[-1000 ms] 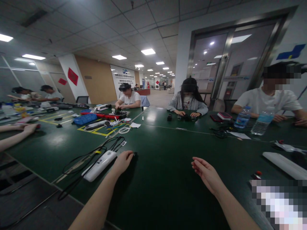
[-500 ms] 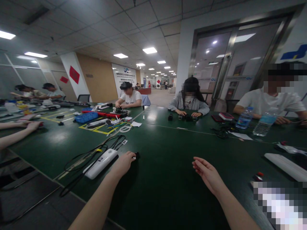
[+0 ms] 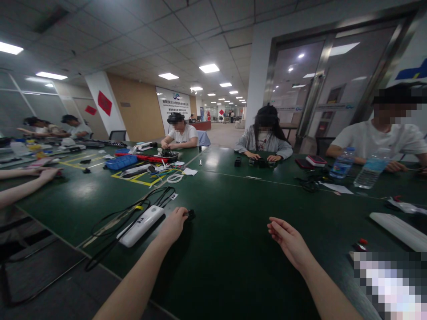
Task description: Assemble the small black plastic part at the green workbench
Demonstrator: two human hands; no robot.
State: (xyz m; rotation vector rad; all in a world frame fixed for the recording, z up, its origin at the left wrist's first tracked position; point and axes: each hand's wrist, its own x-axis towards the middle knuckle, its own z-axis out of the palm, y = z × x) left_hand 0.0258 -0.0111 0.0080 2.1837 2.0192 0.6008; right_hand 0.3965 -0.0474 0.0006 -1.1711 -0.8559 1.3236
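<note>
My left hand [image 3: 174,225] rests over the green table, its fingers closed at a small black object [image 3: 191,214]. The object juts out past the fingertips; its kind is too small and dark to make out. Just left of this hand lies a white power strip [image 3: 142,226] marked with a 2, black cables [image 3: 133,209] looping around it. My right hand [image 3: 287,240] is held above the table on the other side, thumb and fingers drawn together with nothing visible in them.
A blue basket [image 3: 120,162], a white cable coil [image 3: 175,178] and loose wires lie beyond the power strip. Two water bottles [image 3: 342,163] stand at the right, near a white bar [image 3: 398,230]. Co-workers sit around the table; another person's hands [image 3: 48,174] are at the left.
The fingers of my left hand have shifted slightly at the small black object. My right hand stays nearly where it was. The whole view has moved a little.
</note>
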